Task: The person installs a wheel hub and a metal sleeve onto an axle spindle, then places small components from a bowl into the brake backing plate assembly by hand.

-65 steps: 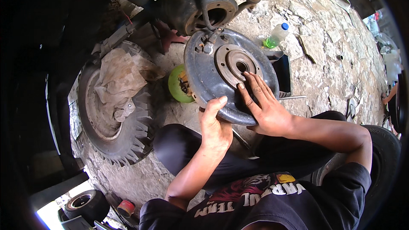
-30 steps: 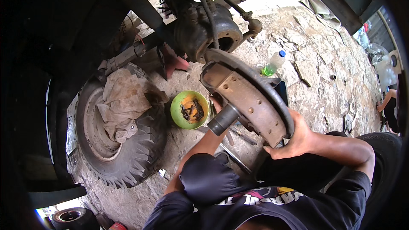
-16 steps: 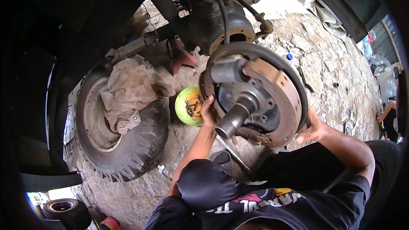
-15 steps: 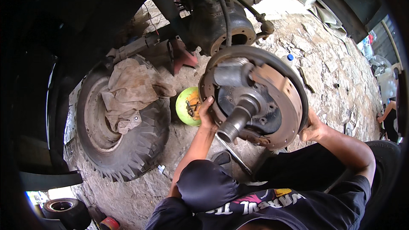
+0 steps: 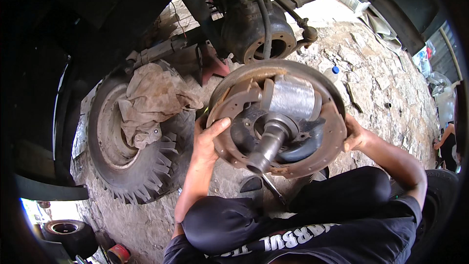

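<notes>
I hold a round drum brake assembly (image 5: 312,154) between both hands, its spindle (image 5: 267,149) pointing toward me. Curved rusty brake shoes run round its rim, and a silvery cylinder (image 5: 293,99) sits at its top. My left hand (image 5: 209,139) grips the left rim, thumb on the front face. At the right rim my right hand (image 5: 355,134) is wrapped round the edge, some fingers hidden behind. Just beyond the assembly's upper edge is the axle end (image 5: 261,32), a dark housing with a bolt-holed flange and a hose (image 5: 266,24) hanging before it.
A large lugged tyre (image 5: 141,166) lies at left with a dirty rag (image 5: 154,100) on it. Behind it stands a red stand (image 5: 213,66). A metal bar (image 5: 274,189) lies between my legs. A blue-capped bottle (image 5: 334,71) stands on the rough stone floor. Another person's arm shows at far right.
The brake assembly has turned clockwise and shifted left, bringing the silvery cylinder to the upper right. My left hand has moved left with it. The green bowl is now almost wholly hidden.
</notes>
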{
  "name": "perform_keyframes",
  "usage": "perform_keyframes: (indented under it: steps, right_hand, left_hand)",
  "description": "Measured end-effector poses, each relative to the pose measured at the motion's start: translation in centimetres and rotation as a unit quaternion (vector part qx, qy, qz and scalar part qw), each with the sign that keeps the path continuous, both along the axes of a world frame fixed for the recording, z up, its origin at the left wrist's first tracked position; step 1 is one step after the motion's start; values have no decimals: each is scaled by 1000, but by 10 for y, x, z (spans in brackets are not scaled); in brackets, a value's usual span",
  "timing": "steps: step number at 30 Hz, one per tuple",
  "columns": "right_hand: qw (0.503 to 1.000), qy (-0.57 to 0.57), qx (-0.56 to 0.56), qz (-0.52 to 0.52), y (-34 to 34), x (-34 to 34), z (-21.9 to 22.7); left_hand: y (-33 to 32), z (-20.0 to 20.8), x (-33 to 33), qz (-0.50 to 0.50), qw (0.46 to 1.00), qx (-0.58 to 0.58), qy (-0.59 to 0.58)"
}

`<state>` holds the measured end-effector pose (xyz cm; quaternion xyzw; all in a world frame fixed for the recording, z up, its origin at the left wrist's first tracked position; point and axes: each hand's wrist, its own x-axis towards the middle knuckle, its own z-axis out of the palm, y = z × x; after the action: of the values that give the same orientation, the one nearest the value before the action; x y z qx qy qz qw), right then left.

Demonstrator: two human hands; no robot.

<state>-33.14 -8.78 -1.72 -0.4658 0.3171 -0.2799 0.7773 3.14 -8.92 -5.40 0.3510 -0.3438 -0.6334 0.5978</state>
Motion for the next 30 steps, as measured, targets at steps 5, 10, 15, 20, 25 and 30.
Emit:
perform_keyframes:
  steps: [5,10,15,20,25,30]
  right_hand:
    - [991,41,64,-113,-3,21,-61]
    - [997,-18,-15,-73,-43,14,-97]
    - [994,-64,-15,-87,-48,11,-117]
    - [971,-164,80,-151,-56,21,-151]
    - [966,-140,94,-195,-64,46,-125]
    - [953,-153,141,-219,-69,51,-130]
  left_hand:
    - [-14,2,8,-19,997,32,-68]
    - [-36,-22,9,-3,997,12,-78]
    - [-42,-45,3,7,999,24,-33]
    - [-38,-14,-6,0,996,44,-76]
    - [-35,-8,-3,19,994,46,-96]
    - [-37,-15,0,31,994,46,-89]
